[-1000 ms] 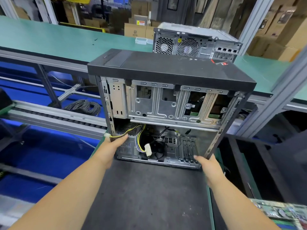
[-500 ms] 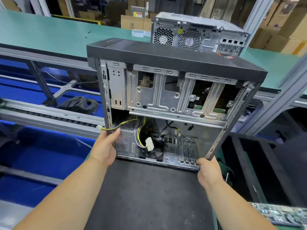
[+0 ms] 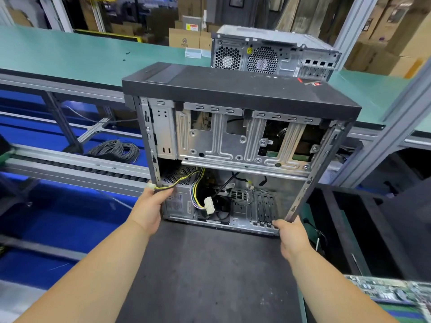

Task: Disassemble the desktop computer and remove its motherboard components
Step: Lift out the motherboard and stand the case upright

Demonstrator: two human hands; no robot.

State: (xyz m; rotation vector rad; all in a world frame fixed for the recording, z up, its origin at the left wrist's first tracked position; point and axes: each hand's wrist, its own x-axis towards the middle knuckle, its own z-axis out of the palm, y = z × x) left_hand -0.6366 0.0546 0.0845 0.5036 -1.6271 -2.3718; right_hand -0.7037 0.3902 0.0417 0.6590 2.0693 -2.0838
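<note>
An open desktop computer case (image 3: 233,138) stands on end on a dark mat (image 3: 210,271), its black front panel (image 3: 233,89) on top and its open side facing me. Inside I see a metal drive cage, a power supply (image 3: 177,201) at the lower left and loose yellow and black cables with a white connector (image 3: 209,205). My left hand (image 3: 149,208) grips the case's lower left edge, next to a small white plug. My right hand (image 3: 292,236) grips the lower right corner. A green circuit board (image 3: 391,292) lies at the bottom right.
A second computer case (image 3: 272,54) sits on the green bench (image 3: 70,52) behind. A coil of grey cable (image 3: 116,150) lies beside a roller conveyor (image 3: 77,166) on the left. Dark bins (image 3: 373,229) stand to the right, cardboard boxes (image 3: 184,38) at the back.
Both hands have lifted and tilted the case a little; its top has shifted right and toward me. The hands keep their hold on the lower corners.
</note>
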